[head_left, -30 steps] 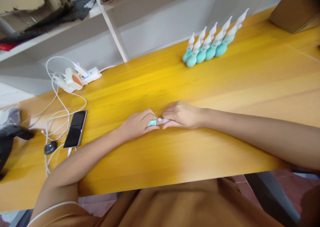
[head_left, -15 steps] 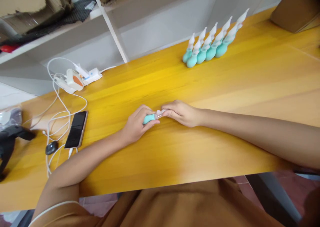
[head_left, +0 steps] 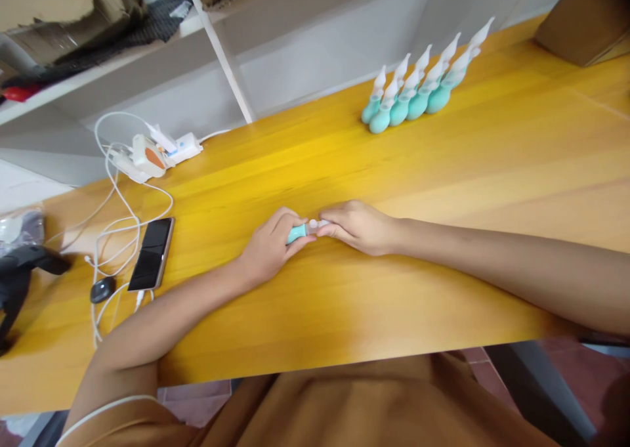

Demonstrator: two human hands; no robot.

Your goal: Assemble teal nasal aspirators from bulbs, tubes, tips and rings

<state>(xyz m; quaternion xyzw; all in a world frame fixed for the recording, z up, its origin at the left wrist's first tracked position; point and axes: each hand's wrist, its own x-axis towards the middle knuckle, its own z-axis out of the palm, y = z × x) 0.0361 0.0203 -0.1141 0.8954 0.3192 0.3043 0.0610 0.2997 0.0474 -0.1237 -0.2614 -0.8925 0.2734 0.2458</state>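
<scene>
A teal bulb nasal aspirator (head_left: 297, 233) lies sideways between my two hands, low over the table. My left hand (head_left: 268, 247) is wrapped round its bulb, and most of the bulb is hidden in the palm. The clear collar in the middle shows between the hands. My right hand (head_left: 359, 226) pinches the whitish tip end with thumb and fingers, which cover most of the tip. Towards the back of the table, several similar aspirators (head_left: 417, 104) stand upright in two close rows, teal bulbs down and white tips up.
On the left of the wooden table (head_left: 236, 342) lie a phone (head_left: 151, 253), a small black case (head_left: 102, 290), white cables and a power strip (head_left: 184, 149) with chargers. A black object (head_left: 34, 263) sits at the left edge. A cardboard box (head_left: 585, 23) stands back right.
Both hands keep hold of the aspirator. The gap between them looks slightly narrower, with less of the bulb and tip showing. The view has shifted a little.
</scene>
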